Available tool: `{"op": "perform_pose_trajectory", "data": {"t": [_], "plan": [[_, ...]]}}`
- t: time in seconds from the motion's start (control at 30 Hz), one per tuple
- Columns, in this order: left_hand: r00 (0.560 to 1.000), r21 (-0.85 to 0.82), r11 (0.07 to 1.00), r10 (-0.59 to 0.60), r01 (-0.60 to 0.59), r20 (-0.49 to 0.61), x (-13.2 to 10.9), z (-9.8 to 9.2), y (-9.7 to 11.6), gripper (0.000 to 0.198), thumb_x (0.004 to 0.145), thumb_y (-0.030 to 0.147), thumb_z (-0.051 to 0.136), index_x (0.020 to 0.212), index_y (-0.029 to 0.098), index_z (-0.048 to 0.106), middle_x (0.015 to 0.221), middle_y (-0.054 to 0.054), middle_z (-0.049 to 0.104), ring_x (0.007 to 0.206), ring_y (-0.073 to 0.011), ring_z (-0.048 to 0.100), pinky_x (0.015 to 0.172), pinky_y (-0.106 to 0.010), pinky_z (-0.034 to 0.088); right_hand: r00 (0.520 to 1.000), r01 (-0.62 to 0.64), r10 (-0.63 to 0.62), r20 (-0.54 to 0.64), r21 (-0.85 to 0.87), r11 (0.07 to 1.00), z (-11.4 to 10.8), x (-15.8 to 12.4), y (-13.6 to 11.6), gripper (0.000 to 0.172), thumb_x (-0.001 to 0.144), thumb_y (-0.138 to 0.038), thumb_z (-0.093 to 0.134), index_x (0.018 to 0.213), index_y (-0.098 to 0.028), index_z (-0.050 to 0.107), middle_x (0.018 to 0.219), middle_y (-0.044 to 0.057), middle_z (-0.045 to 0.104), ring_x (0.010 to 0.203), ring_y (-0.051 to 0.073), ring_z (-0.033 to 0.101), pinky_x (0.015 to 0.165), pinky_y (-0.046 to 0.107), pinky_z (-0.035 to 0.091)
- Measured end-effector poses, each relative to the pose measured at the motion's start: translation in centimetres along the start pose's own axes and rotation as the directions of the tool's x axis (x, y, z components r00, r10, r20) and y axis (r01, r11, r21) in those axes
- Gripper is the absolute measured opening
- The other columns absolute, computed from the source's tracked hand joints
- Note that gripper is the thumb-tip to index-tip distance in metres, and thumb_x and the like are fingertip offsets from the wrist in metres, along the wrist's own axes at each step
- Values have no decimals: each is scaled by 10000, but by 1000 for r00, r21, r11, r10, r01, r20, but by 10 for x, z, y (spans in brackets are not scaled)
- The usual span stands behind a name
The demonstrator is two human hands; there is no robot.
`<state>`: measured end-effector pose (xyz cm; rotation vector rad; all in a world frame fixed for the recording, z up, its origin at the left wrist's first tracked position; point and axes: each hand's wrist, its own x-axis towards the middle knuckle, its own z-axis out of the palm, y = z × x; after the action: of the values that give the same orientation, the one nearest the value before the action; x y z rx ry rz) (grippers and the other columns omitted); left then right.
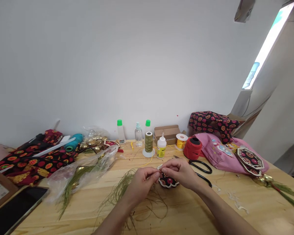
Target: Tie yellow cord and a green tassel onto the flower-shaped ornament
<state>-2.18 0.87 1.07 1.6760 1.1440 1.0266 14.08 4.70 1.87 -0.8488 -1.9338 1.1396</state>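
Note:
My left hand (141, 183) and my right hand (180, 173) meet at the middle of the wooden table (186, 215). Both pinch at the top of a small dark patterned fabric ornament (168, 181) with a pale scalloped edge. The fingertips touch over it, and the fine thing between them is too small to make out. Loose green threads (122, 191) lie under and beside my left wrist. Black scissors (203, 169) rest just right of my right hand.
Along the wall stand glue bottles (161, 147), an olive thread cone (148, 143), a yellow spool (180, 141), a red spool (192, 147) and a cardboard box (168, 133). Patterned cloth (26, 160) and a plastic bag (88, 166) lie left; a pink bag (218, 150) and an octagonal ornament (250, 160) lie right.

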Motion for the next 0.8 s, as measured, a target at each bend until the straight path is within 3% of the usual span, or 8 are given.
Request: {"op": "perform_pose_trajectory", "data": {"t": [0.1,0.2,0.27,0.33,0.4,0.5,0.67,0.8], "plan": [[999,-152,988,-30,36,45,1,1,2,235,730,298,507,591,137,607,512,27,500,531,-108,417,537,-212,324,996,-77,83,-21,187,979,2,0,-1,256,696,-374,565,741,-124,604,645,12,595,554,87,524,500,187,400],[998,-295,953,-56,63,34,2,3,-1,227,713,318,536,613,128,609,522,23,504,546,-108,428,565,-219,336,998,-67,67,7,244,968,6,1,2,256,692,-381,571,726,-128,569,635,8,583,567,97,532,523,202,411],[998,-384,922,-57,54,5,3,3,-6,234,712,328,541,610,127,602,528,21,499,555,-108,430,576,-220,337,1000,-1,0,6,148,989,9,1,5,243,728,-371,535,733,-131,569,632,15,581,559,101,522,510,203,400],[998,-444,895,-50,34,-25,4,3,-10,245,717,330,538,587,128,588,524,24,486,550,-102,423,575,-214,331,992,120,-122,-15,-72,990,10,0,7,218,771,-329,492,732,-134,583,611,15,567,531,93,486,489,196,367],[997,-454,890,-63,33,-52,5,3,-12,256,716,333,537,564,130,574,515,27,476,539,-98,414,569,-211,325,964,251,-264,-1,-314,916,10,-1,6,210,805,-274,449,727,-142,593,584,11,539,523,90,453,491,196,337],[989,-374,926,-101,52,-111,4,3,-10,264,706,343,540,548,132,560,507,30,468,536,-103,416,558,-215,321,922,358,-378,79,-543,760,9,-3,2,231,837,-223,380,749,-152,581,590,13,507,544,97,448,506,198,320],[973,-91,995,-65,46,-220,2,4,-3,267,734,322,493,548,141,555,487,41,447,514,-110,406,513,-215,314,926,327,-346,154,-786,525,10,-7,-6,202,820,-174,358,738,-156,542,657,23,511,530,101,439,458,221,250],[980,168,986,30,4,-196,-1,5,1,255,772,295,442,643,157,613,564,4,559,561,-142,475,537,-232,340,910,373,-324,257,-849,374,12,-10,-7,108,745,-114,423,746,-166,517,662,11,528,511,103,438,436,245,197]]}}
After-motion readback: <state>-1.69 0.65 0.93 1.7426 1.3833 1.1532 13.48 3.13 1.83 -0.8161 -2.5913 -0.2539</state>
